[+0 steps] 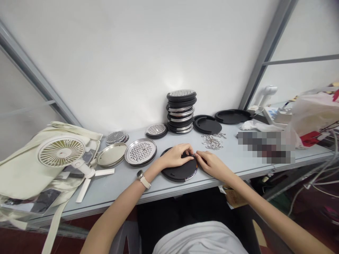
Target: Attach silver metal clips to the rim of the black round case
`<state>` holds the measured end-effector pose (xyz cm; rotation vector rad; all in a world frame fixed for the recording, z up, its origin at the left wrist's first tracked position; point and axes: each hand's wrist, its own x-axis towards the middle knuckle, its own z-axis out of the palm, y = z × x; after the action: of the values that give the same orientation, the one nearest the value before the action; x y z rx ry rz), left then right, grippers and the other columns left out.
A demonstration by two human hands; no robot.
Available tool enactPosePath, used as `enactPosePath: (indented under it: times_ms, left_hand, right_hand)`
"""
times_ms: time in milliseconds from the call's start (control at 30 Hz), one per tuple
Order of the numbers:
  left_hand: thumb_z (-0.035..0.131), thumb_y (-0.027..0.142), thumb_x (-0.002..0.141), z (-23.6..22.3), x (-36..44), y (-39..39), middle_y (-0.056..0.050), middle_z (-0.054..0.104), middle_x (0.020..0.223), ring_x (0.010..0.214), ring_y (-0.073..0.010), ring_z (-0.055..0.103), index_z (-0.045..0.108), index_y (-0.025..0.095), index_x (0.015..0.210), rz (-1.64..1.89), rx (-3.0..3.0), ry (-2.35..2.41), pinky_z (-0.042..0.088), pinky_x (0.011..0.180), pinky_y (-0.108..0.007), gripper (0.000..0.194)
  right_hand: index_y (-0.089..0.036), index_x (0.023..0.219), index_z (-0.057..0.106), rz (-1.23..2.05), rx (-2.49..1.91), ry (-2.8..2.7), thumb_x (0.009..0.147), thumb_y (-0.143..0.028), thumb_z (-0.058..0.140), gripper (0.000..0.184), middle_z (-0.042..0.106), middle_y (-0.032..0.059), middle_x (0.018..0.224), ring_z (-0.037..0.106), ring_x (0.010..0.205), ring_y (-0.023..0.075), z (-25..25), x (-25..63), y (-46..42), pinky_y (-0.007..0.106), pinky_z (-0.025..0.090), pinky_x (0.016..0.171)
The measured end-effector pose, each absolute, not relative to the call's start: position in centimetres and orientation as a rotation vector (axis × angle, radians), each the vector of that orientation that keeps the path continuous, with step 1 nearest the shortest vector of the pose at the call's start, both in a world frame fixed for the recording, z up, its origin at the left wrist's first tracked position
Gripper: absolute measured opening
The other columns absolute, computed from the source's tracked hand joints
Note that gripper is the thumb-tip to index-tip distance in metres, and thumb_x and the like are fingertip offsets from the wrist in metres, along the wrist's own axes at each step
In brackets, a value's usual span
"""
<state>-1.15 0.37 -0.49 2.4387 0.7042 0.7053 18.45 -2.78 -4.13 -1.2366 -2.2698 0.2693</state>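
A round black plate (181, 170) lies flat near the table's front edge, with a shiny metal edge showing along its lower right side. My left hand (178, 156) reaches over the plate, its fingers curled and pinching at the upper right rim. Beside it, my right hand (210, 164) grips the same part of the rim from the right, thumb and fingers together. Both sets of fingertips nearly meet there and partly hide the rim. Just behind my right hand is a pile of small metal hooks (212, 141).
A tall stack of black and metal discs (181, 112) stands behind the plate. Perforated metal discs (140, 151) and plain metal lids (111, 154) lie to the left. Farther left are a white fan (62, 152) and a cream bag (23, 165). Black trays (233, 116) rest at the back right.
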Motion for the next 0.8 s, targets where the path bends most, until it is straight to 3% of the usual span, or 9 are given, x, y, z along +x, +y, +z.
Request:
enactPosePath:
  times_ms: [333,800]
  left_hand:
    - [0.059,0.019,0.084,-0.56,-1.19,0.36,-0.004,0.061,0.093,0.087,-0.0163,0.057,0.055,0.018,0.096,0.691,2.485,0.699,0.045,0.084,-0.03,0.013]
    - [0.054,0.022,0.086,-0.64,-1.16,0.12,-0.005,0.054,0.098,0.093,-0.0188,0.053,0.05,0.018,0.099,0.702,2.672,0.733,0.045,0.084,-0.03,0.014]
  right_hand:
    - [-0.021,0.073,0.052,0.234,-1.209,-2.311,0.098,-0.026,0.029,0.034,0.061,0.0041,0.065,0.054,0.063,0.0197,-4.16,18.54,-2.83,0.031,0.041,0.069]
    - [-0.02,0.085,0.054,0.217,-1.271,-2.297,0.099,-0.03,0.028,0.03,0.062,0.0053,0.068,0.059,0.065,0.0219,-4.69,18.46,-2.34,0.029,0.04,0.063]
